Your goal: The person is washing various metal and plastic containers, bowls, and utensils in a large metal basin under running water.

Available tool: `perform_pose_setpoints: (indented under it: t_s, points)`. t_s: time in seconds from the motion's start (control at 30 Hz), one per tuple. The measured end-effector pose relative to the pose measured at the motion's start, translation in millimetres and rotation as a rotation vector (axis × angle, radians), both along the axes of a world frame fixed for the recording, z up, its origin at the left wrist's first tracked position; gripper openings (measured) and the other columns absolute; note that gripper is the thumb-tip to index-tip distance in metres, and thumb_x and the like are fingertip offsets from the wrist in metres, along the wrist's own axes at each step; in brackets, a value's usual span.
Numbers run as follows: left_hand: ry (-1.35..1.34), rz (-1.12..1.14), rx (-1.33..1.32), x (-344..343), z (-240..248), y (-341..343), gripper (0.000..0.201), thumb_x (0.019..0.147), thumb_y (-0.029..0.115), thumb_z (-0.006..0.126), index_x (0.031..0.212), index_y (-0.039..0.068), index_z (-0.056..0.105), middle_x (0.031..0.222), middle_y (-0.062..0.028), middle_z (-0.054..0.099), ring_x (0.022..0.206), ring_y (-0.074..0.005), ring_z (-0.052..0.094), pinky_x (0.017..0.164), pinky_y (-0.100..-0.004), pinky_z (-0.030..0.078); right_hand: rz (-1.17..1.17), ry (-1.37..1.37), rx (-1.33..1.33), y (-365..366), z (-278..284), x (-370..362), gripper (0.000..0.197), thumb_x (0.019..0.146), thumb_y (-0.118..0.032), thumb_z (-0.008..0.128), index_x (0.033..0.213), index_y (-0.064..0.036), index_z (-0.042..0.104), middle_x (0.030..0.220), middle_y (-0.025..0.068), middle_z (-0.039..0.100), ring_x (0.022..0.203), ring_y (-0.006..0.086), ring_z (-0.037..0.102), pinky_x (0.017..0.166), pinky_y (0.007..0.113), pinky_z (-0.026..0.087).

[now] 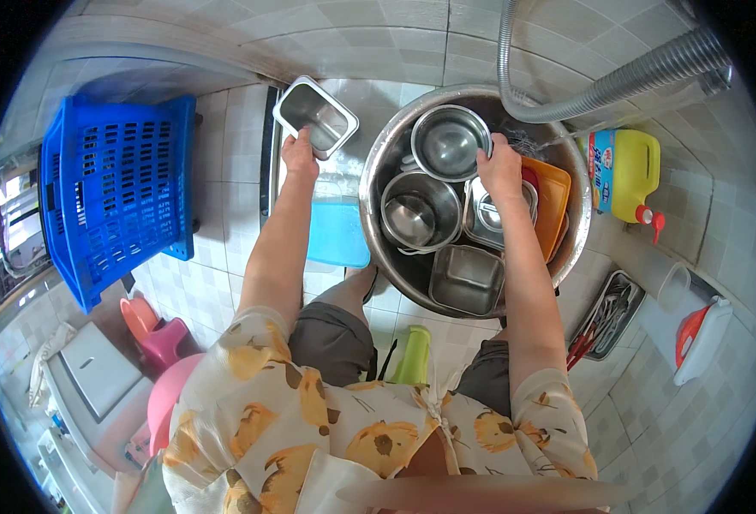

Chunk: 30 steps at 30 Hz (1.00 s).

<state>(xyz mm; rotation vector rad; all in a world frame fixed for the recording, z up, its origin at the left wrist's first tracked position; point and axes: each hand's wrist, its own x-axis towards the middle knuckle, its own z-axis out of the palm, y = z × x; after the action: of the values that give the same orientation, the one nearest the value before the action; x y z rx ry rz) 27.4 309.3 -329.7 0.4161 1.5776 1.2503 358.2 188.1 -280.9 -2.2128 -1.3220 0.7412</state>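
My left hand (301,156) grips the near edge of a deep rectangular steel pan (316,116), off to the left of the big round steel tub (376,248). At the tub's far side my right hand (502,167) is closed on the rim of a round steel bowl (451,141). A steel pot (421,210) sits nearer in the tub, beside a steel container with a lid (485,214). Closer to me lies a square steel pan (468,281). An orange tray (551,201) leans along the right wall, partly hidden by my right forearm.
A blue plastic crate (125,171) stands at the left. Beside the tub lies a light blue board (338,233). To the right are a yellow detergent jug (636,176) and a utensil tray (609,317). A flexible metal hose (613,81) crosses the upper right.
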Motion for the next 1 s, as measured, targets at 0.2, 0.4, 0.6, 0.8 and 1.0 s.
perform_pose_setpoints:
  t_s: [0.2,0.4,0.6,0.8,1.0]
  points:
    - [0.372,-0.302,-0.133,-33.4,-6.4,18.9,0.038,0.078,0.023,0.075,0.103,0.001,0.056,0.092,-0.0093,0.062,0.077,-0.0150,0.060,0.055,-0.0285,0.049,-0.123,0.061,0.102,4.6,-22.9,-3.6,0.028,0.073,-0.006,0.063,0.095,0.0023,0.049,0.085,0.0267,0.062,0.084,0.0436,0.061,0.079,0.047,0.048]
    - [0.353,-0.293,0.007,-24.4,5.4,-1.9,0.051,0.083,0.029,0.071,0.121,0.002,0.050,0.098,-0.0089,0.063,0.076,-0.0136,0.061,0.055,-0.0264,0.051,-0.203,0.143,0.073,3.1,-16.4,-5.4,0.025,0.072,-0.006,0.061,0.093,0.0007,0.049,0.078,0.0227,0.061,0.077,0.0408,0.062,0.075,0.044,0.047]
    - [0.364,-0.317,-0.167,-14.2,20.9,-15.0,0.075,0.080,0.045,0.069,0.135,0.006,0.036,0.111,-0.0067,0.058,0.091,-0.0164,0.056,0.070,-0.0316,0.046,-0.403,0.511,0.105,-3.3,-9.1,15.2,0.017,0.075,-0.002,0.059,0.086,0.0027,0.047,0.065,0.0135,0.054,0.052,0.0231,0.059,0.043,0.036,0.050]
    - [0.330,-0.133,0.002,-30.7,26.0,-10.9,0.065,0.082,0.044,0.067,0.127,0.003,0.043,0.101,-0.0067,0.056,0.075,-0.0142,0.054,0.054,-0.0251,0.042,-0.579,0.815,0.108,-11.5,13.1,38.2,0.011,0.080,0.002,0.056,0.083,0.0016,0.046,0.065,0.0106,0.052,0.039,0.0169,0.053,0.033,0.029,0.045]
    - [0.901,-0.384,0.467,14.7,91.6,-27.1,0.030,0.088,0.020,0.062,0.112,0.002,0.058,0.103,-0.0076,0.061,0.084,-0.0155,0.057,0.070,-0.0283,0.049,-0.617,0.657,0.131,-26.1,56.8,64.1,0.011,0.080,0.002,0.056,0.084,0.0026,0.046,0.064,0.0093,0.052,0.041,0.0181,0.056,0.033,0.029,0.046]
